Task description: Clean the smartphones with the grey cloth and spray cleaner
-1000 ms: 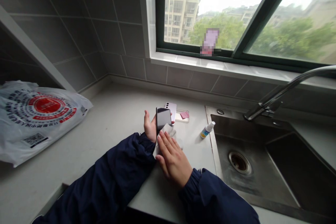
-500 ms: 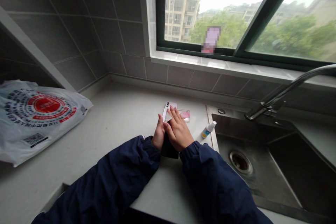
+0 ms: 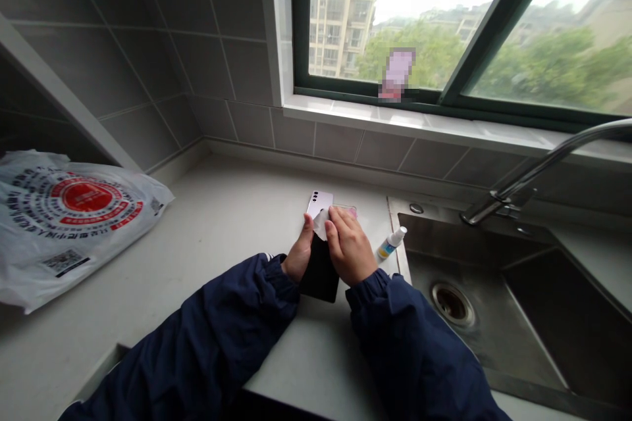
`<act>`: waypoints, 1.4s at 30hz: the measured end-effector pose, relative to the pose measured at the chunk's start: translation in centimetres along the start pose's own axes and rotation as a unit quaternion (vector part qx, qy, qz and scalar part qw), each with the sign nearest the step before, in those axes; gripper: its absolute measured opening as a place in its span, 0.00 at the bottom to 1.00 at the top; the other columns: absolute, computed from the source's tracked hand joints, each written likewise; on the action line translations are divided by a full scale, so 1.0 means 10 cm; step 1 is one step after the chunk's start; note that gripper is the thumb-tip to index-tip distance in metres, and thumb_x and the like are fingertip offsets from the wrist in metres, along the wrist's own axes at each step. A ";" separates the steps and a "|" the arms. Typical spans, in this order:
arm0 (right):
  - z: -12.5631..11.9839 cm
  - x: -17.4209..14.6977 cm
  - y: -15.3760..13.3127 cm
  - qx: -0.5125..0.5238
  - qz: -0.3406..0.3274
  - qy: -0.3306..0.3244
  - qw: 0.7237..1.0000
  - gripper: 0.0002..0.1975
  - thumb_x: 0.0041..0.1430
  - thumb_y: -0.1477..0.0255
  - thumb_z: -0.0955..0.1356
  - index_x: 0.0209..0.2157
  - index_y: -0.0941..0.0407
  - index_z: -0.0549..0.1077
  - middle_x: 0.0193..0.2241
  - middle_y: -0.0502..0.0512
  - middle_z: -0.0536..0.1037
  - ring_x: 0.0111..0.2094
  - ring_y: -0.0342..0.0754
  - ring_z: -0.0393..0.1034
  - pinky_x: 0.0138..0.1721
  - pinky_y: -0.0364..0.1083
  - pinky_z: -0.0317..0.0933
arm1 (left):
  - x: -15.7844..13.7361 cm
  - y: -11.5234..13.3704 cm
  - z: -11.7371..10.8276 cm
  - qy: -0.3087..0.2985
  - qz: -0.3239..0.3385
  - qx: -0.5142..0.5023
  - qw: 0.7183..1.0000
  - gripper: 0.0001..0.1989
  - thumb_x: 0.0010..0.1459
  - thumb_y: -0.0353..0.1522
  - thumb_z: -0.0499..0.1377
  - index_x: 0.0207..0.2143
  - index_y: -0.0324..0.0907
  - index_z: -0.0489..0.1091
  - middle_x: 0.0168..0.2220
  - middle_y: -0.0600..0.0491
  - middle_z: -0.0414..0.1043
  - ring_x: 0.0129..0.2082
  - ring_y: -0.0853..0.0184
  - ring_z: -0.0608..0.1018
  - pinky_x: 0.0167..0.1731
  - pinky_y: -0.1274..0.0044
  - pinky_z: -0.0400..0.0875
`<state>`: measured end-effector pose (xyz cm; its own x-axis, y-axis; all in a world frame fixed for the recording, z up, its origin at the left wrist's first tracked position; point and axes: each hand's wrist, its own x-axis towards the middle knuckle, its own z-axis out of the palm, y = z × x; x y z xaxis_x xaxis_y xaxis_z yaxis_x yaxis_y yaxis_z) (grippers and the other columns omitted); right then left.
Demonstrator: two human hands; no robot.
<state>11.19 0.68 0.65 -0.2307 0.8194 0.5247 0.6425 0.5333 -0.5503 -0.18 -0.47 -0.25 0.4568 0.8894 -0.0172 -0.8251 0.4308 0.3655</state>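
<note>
Head view: two bare hands in dark blue sleeves meet over a pale counter (image 3: 212, 237), between a plastic bag and a sink.
Black phone: the black phone (image 3: 320, 276) is a flat, dark slab with a plain, smooth face and rounded corners; it lies slightly tilted between the hands, its near end showing below them. Whether it touches the counter cannot be told.
Left hand: the left hand (image 3: 298, 252) grasps the black phone along its left side, thumb up; its other fingers are hidden.
Right hand: the right hand (image 3: 353, 247) has its fingers bent together on a white wipe (image 3: 320, 226) at the far end of the black phone.
White wipe: thin and creased, with a zigzag edge; partly under the right fingers.
In the way: the right hand and wipe cover the far part of the black phone.
Lavender phone: the lavender phone (image 3: 322, 200) lies camera side up just beyond the hands, its lower part hidden.
Clear case: a clear case (image 3: 340, 206) with a pink piece (image 3: 352, 212), mostly behind the right hand.
Spray bottle: a small white-capped spray bottle (image 3: 392, 243) stands right of the hand, near the steel sink (image 3: 486, 348).
Far left: a printed white plastic bag (image 3: 79, 217), well apart from the hands.
</note>
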 end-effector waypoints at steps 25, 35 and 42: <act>-0.04 -0.19 0.10 -0.030 0.044 0.044 0.998 0.26 0.72 0.67 0.55 0.61 0.67 0.68 0.60 0.70 0.69 0.64 0.58 0.61 0.65 0.59 0.57 | 0.00 0.03 0.05 -0.028 -0.010 0.040 0.999 0.37 0.67 0.52 0.43 0.64 0.34 0.61 0.57 0.37 0.71 0.62 0.53 0.69 0.65 0.64 0.54; 0.00 -0.32 0.02 -0.030 0.031 0.016 0.999 0.25 0.71 0.69 0.56 0.63 0.67 0.63 0.66 0.68 0.59 0.68 0.55 0.52 0.67 0.59 0.53 | 0.00 0.07 0.06 -0.004 0.012 0.022 1.000 0.40 0.67 0.53 0.40 0.66 0.29 0.55 0.56 0.33 0.71 0.58 0.51 0.73 0.62 0.62 0.59; 0.02 -0.47 -0.13 -0.092 -0.030 -0.044 0.994 0.24 0.70 0.73 0.56 0.63 0.69 0.63 0.66 0.70 0.58 0.69 0.59 0.50 0.65 0.61 0.55 | 0.02 0.18 0.09 0.073 0.043 0.019 0.996 0.37 0.68 0.51 0.39 0.64 0.31 0.59 0.49 0.36 0.77 0.50 0.51 0.78 0.57 0.61 0.65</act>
<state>11.27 -3.77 -1.23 -0.3313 0.8064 0.4899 0.7466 0.5415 -0.3866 -1.27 0.35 1.20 0.3296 0.9366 -0.1191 -0.8442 0.3488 0.4069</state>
